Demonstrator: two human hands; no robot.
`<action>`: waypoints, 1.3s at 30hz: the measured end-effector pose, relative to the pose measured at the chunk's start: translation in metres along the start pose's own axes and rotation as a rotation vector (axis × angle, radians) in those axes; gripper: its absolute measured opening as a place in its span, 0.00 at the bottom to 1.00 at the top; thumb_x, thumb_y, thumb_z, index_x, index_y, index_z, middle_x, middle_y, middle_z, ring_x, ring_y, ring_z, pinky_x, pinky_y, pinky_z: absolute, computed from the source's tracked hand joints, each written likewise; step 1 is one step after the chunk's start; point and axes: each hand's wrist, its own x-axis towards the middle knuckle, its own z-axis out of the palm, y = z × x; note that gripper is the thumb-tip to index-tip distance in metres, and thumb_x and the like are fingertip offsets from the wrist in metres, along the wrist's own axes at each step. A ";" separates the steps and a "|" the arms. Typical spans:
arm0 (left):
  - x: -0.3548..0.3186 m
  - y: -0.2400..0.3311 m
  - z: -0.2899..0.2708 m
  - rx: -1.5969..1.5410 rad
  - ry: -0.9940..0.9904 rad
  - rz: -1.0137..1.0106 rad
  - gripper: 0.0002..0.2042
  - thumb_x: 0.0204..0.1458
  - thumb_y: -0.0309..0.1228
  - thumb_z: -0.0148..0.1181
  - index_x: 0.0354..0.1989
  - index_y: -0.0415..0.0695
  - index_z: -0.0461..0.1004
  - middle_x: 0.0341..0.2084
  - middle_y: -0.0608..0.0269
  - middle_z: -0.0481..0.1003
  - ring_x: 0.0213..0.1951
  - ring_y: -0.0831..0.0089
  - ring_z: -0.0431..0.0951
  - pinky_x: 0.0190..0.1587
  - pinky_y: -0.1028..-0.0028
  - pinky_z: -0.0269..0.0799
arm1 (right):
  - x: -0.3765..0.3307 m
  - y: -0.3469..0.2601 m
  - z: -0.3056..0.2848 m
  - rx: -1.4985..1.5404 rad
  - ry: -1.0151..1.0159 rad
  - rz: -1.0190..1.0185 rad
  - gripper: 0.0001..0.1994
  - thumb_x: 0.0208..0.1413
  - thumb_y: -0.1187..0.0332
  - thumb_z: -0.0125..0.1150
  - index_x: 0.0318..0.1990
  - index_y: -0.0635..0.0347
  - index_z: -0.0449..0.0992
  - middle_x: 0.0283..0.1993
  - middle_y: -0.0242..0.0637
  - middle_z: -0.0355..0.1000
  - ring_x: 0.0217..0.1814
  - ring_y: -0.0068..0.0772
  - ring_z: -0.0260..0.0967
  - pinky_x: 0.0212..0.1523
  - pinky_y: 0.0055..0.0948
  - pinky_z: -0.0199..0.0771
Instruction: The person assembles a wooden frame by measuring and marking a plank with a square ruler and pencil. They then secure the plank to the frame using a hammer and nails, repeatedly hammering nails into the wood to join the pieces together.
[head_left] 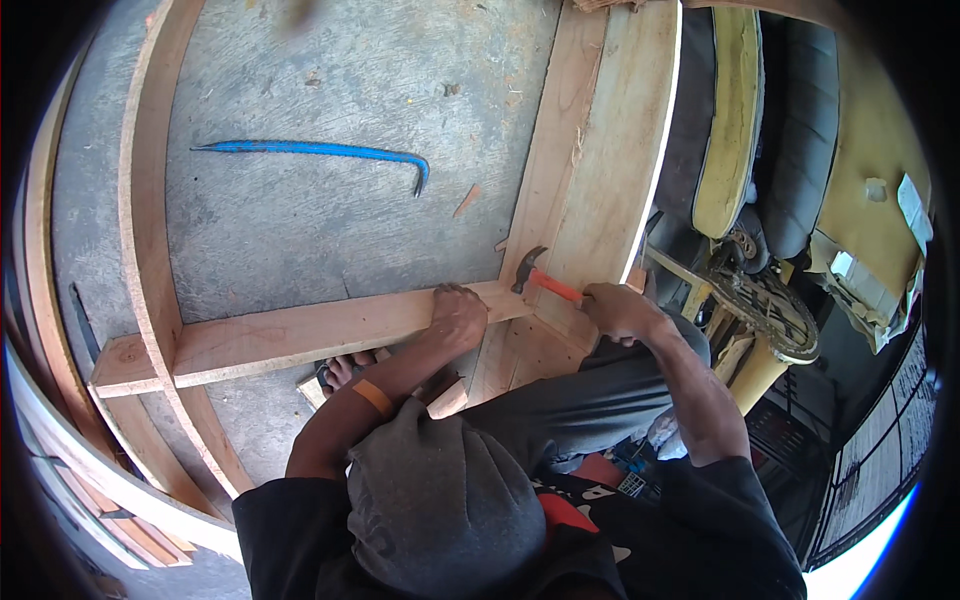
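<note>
My right hand [622, 311] is wrapped round the orange handle of a claw hammer [556, 286]. The dark hammer head is over the corner where a wooden crosspiece [300, 333] meets a wide upright plank [618, 150]. On the crosspiece, left of the hammer, my left hand [459, 317] grips the top edge with curled fingers. Whether a nail is under the hammer head, I cannot make out. An orange-brown strip is on my left forearm. Below the crosspiece a foot [345, 372] shows in part.
A blue pry bar [310, 148] lies on the rough concrete floor inside the frame. A long side board [150, 200] crosses the crosspiece's left end. More timber is stacked at far left. On the right are cushions [728, 120], a chainring with crank [775, 312] and torn cardboard [858, 280].
</note>
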 end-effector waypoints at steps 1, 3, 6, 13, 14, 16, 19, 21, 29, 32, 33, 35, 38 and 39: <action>0.002 -0.005 -0.007 -0.006 0.002 0.011 0.22 0.57 0.33 0.59 0.51 0.22 0.75 0.47 0.28 0.78 0.50 0.44 0.81 0.53 0.56 0.76 | 0.000 0.000 -0.008 0.016 0.222 -0.103 0.16 0.71 0.59 0.49 0.55 0.63 0.68 0.32 0.70 0.74 0.33 0.72 0.76 0.30 0.59 0.75; -0.002 -0.006 -0.012 -0.054 -0.029 0.035 0.21 0.57 0.32 0.59 0.49 0.23 0.76 0.45 0.31 0.79 0.48 0.46 0.81 0.51 0.57 0.77 | -0.010 -0.022 -0.025 0.132 0.601 -0.102 0.17 0.72 0.57 0.49 0.53 0.63 0.70 0.31 0.65 0.76 0.33 0.72 0.75 0.32 0.60 0.75; -0.002 -0.002 -0.001 -0.076 -0.017 0.008 0.20 0.56 0.31 0.58 0.48 0.23 0.77 0.45 0.31 0.78 0.48 0.45 0.81 0.50 0.57 0.77 | 0.000 -0.018 -0.005 0.256 0.668 0.043 0.20 0.72 0.54 0.47 0.55 0.64 0.71 0.36 0.63 0.77 0.33 0.70 0.76 0.34 0.59 0.76; 0.001 -0.009 -0.005 -0.050 0.015 0.050 0.18 0.56 0.31 0.58 0.47 0.26 0.78 0.45 0.29 0.78 0.50 0.44 0.81 0.51 0.55 0.76 | -0.008 -0.019 -0.023 0.147 0.381 -0.027 0.23 0.72 0.56 0.48 0.62 0.66 0.67 0.40 0.63 0.77 0.29 0.63 0.77 0.29 0.53 0.77; -0.001 -0.005 -0.001 -0.075 -0.009 0.031 0.18 0.56 0.31 0.58 0.48 0.26 0.78 0.46 0.29 0.78 0.50 0.44 0.80 0.51 0.55 0.76 | -0.005 -0.022 -0.014 0.200 0.560 -0.026 0.23 0.72 0.58 0.48 0.63 0.67 0.66 0.39 0.63 0.77 0.29 0.63 0.77 0.28 0.52 0.77; 0.001 -0.006 -0.004 -0.108 -0.040 0.000 0.18 0.56 0.30 0.59 0.49 0.27 0.78 0.48 0.29 0.77 0.51 0.44 0.80 0.52 0.54 0.75 | 0.003 -0.002 0.011 0.055 0.558 -0.057 0.20 0.71 0.59 0.49 0.61 0.66 0.64 0.35 0.63 0.76 0.28 0.64 0.77 0.25 0.51 0.76; 0.004 -0.008 -0.012 -0.077 -0.068 0.056 0.19 0.55 0.31 0.59 0.50 0.26 0.77 0.47 0.30 0.78 0.51 0.45 0.80 0.52 0.54 0.75 | -0.001 -0.001 0.000 -0.054 -0.084 0.071 0.15 0.72 0.60 0.48 0.54 0.63 0.65 0.30 0.63 0.75 0.26 0.65 0.76 0.25 0.53 0.76; 0.002 -0.007 0.003 -0.053 0.015 0.044 0.20 0.55 0.31 0.59 0.49 0.25 0.77 0.45 0.31 0.78 0.50 0.46 0.81 0.51 0.55 0.75 | -0.004 -0.001 -0.006 0.002 -0.012 0.074 0.15 0.72 0.61 0.48 0.55 0.63 0.65 0.31 0.60 0.76 0.25 0.62 0.77 0.26 0.53 0.76; 0.006 -0.007 0.003 -0.040 0.035 0.041 0.20 0.54 0.32 0.59 0.48 0.24 0.77 0.44 0.32 0.79 0.47 0.46 0.82 0.50 0.56 0.75 | -0.023 -0.009 0.001 0.048 -0.181 0.189 0.20 0.70 0.63 0.50 0.64 0.61 0.66 0.37 0.58 0.80 0.27 0.62 0.78 0.31 0.50 0.80; -0.001 -0.002 0.006 -0.001 0.033 0.040 0.20 0.54 0.32 0.59 0.48 0.25 0.77 0.43 0.31 0.79 0.47 0.46 0.82 0.49 0.56 0.75 | -0.019 -0.021 -0.013 0.118 0.097 0.103 0.21 0.71 0.61 0.47 0.65 0.62 0.65 0.36 0.59 0.79 0.28 0.57 0.80 0.32 0.50 0.81; 0.004 -0.007 0.003 -0.024 0.038 0.045 0.20 0.54 0.32 0.60 0.48 0.25 0.77 0.43 0.31 0.79 0.47 0.46 0.82 0.49 0.55 0.75 | -0.009 -0.008 0.005 0.043 0.175 0.056 0.21 0.71 0.60 0.46 0.65 0.62 0.65 0.35 0.58 0.79 0.28 0.55 0.80 0.32 0.51 0.81; 0.003 -0.012 0.000 -0.048 0.034 0.043 0.20 0.54 0.32 0.60 0.47 0.25 0.78 0.43 0.31 0.79 0.47 0.45 0.82 0.48 0.55 0.75 | -0.001 0.003 0.034 -0.098 0.336 -0.057 0.22 0.72 0.57 0.44 0.65 0.62 0.65 0.33 0.56 0.80 0.28 0.52 0.81 0.30 0.51 0.80; 0.004 -0.007 0.007 -0.036 0.041 0.029 0.20 0.55 0.33 0.59 0.47 0.25 0.78 0.44 0.30 0.79 0.48 0.44 0.81 0.48 0.54 0.75 | -0.012 -0.003 0.010 -0.057 -0.294 0.195 0.22 0.72 0.59 0.45 0.66 0.62 0.63 0.30 0.54 0.79 0.28 0.50 0.81 0.26 0.51 0.77; 0.007 -0.004 0.013 -0.025 0.063 0.008 0.20 0.55 0.33 0.59 0.47 0.25 0.78 0.45 0.30 0.79 0.49 0.44 0.81 0.49 0.54 0.75 | -0.004 -0.004 -0.008 -0.042 -0.334 0.181 0.22 0.71 0.60 0.46 0.67 0.62 0.62 0.30 0.54 0.79 0.28 0.50 0.82 0.26 0.51 0.77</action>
